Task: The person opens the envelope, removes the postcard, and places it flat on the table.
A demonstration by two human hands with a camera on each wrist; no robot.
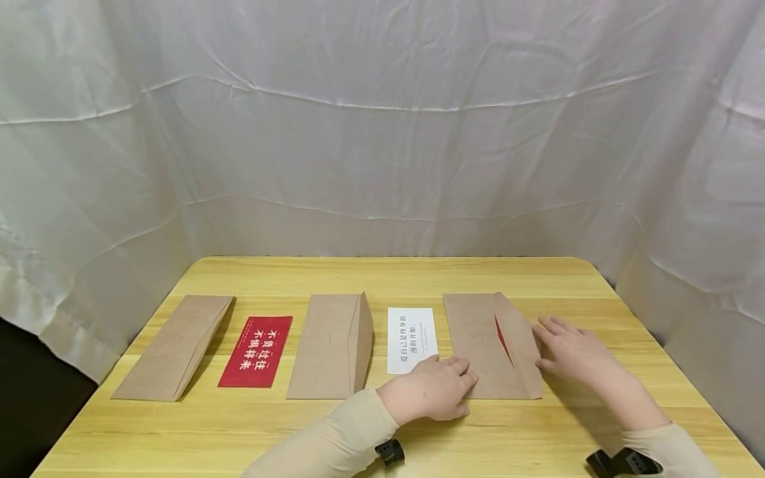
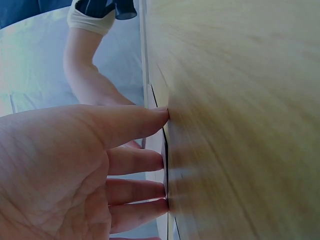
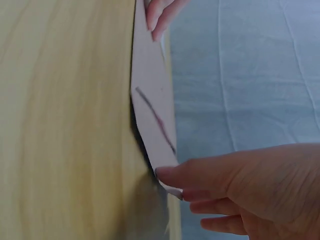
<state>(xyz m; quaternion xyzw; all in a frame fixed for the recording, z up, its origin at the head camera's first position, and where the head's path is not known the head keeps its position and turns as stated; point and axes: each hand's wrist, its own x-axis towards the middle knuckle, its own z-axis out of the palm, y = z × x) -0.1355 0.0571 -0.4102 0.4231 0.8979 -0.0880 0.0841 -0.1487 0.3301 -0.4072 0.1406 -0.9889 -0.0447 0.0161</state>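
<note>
At the right of the table lies a brown paper envelope (image 1: 478,338), its flap (image 1: 518,335) on the right side raised a little. A sliver of red (image 1: 503,340) shows in the gap along the flap. My left hand (image 1: 431,387) rests with extended fingers on the envelope's near left part, overlapping the near corner of a white printed card (image 1: 411,338). At the flap's outer edge is my right hand (image 1: 575,352), thumb and fingertips touching it. The right wrist view shows the thumb (image 3: 175,175) against the raised flap's tip, the other fingers loosely extended behind.
A second brown envelope (image 1: 325,345) with its flap partly lifted lies mid-table. Left of it are a red card (image 1: 255,352) with white characters and a third brown envelope (image 1: 173,348). White cloth (image 1: 382,166) hangs behind and beside the wooden table (image 1: 179,438).
</note>
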